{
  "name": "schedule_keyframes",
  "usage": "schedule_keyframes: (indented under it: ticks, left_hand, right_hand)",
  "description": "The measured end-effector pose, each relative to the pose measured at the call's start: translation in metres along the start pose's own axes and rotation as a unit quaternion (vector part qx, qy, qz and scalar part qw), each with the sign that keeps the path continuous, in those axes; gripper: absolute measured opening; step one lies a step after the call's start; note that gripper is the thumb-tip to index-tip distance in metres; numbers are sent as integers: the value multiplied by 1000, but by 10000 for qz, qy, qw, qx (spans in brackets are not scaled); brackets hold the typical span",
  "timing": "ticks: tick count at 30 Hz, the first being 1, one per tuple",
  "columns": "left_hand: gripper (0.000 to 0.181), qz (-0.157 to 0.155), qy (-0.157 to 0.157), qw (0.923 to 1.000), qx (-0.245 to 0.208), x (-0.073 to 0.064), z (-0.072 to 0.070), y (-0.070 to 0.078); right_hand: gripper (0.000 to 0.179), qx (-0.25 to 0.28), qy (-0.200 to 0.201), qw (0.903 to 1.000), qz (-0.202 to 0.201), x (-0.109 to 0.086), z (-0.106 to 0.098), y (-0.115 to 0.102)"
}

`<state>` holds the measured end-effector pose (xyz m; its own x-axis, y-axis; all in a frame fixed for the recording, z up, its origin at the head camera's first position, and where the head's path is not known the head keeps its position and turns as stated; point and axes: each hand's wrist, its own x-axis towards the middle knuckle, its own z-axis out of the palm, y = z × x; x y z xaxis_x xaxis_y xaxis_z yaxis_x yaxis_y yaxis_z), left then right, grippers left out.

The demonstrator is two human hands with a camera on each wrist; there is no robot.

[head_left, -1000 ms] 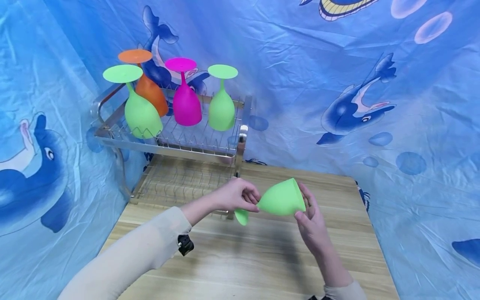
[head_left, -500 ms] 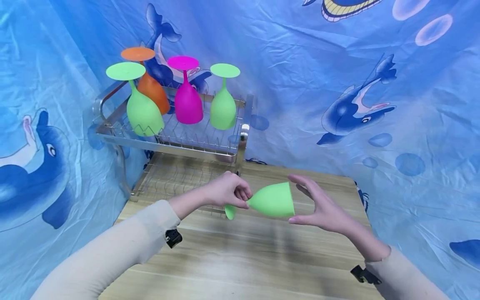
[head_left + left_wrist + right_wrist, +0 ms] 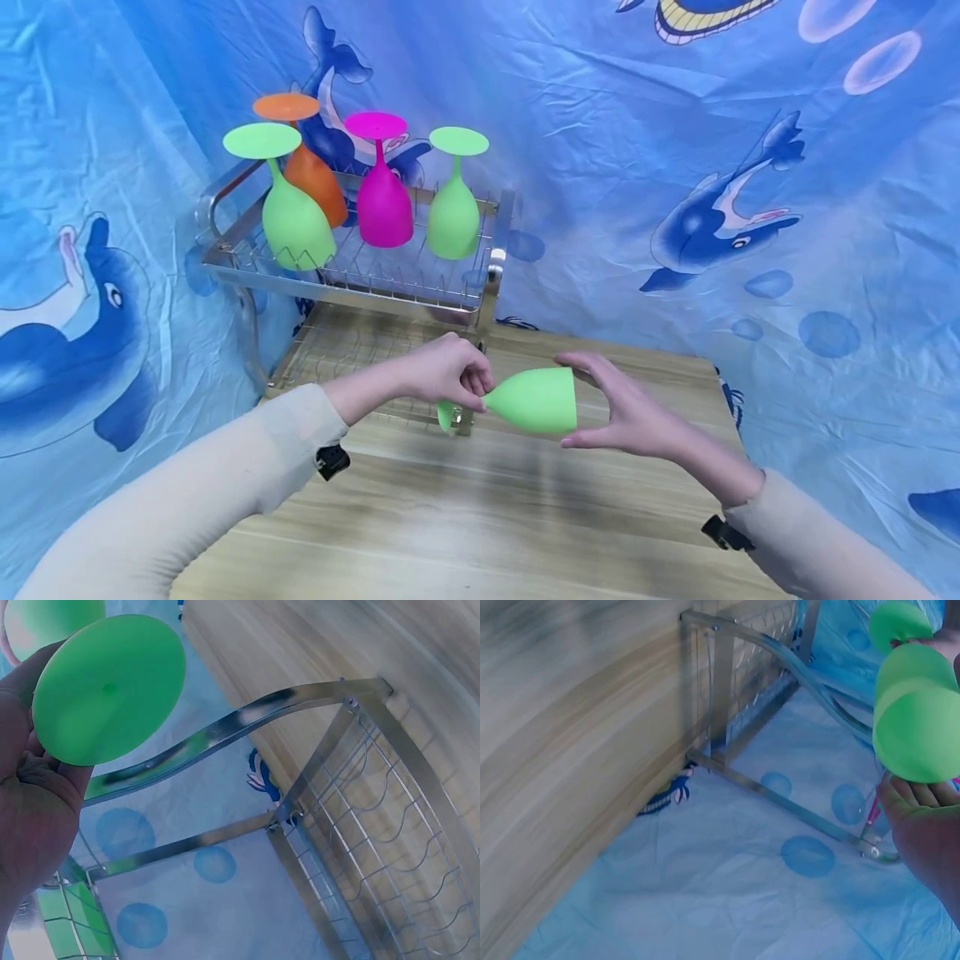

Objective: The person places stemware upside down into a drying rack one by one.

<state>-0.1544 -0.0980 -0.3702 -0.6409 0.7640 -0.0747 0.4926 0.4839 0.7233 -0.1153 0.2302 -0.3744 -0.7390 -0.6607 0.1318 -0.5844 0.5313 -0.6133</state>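
My left hand [image 3: 452,372] pinches the stem of a light green plastic wine glass [image 3: 534,402]. The glass lies on its side in the air over the table, its mouth facing right and its foot [image 3: 112,690] on the far side of the hand. Thumb and fingers of my right hand [image 3: 630,408] spread wide around the rim, one above and one below it. Seen from the right wrist, the fingers [image 3: 915,795] sit right at the rim, and the bowl's open mouth [image 3: 922,735] faces the camera. The stem is mostly hidden by the left hand.
A two-tier metal dish rack [image 3: 360,298] stands at the back left. Upside down on its upper tier are two green wine glasses, one [image 3: 296,221] left and one [image 3: 453,218] right, plus an orange one [image 3: 318,183] and a magenta one [image 3: 385,208]. Wooden table [image 3: 510,517] below; blue cloth behind.
The right hand loosened from the bowl and spread around the rim, its forearm swinging out to the right. The left hand carried the glass slightly left and turned it closer to level.
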Motion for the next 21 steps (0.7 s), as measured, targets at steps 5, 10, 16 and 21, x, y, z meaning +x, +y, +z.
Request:
schedule_keyframes:
  ticks: [5, 10, 16, 21]
  left_hand:
    - [13, -12, -102, 9999, 18, -1, -4, 4]
    - [13, -50, -147, 9999, 12, -3, -6, 3]
    - [17, 179, 10, 9998, 94, -5, -7, 1]
    - [28, 483, 733, 9950, 477, -16, -9, 8]
  right_hand:
    - [95, 193, 269, 9993, -196, 3, 9, 2]
    - [89, 460, 576, 9968, -297, 3, 18, 8]
    - [86, 418, 865, 9950, -282, 2, 26, 9]
    - [86, 663, 985, 9929, -104, 0, 29, 10]
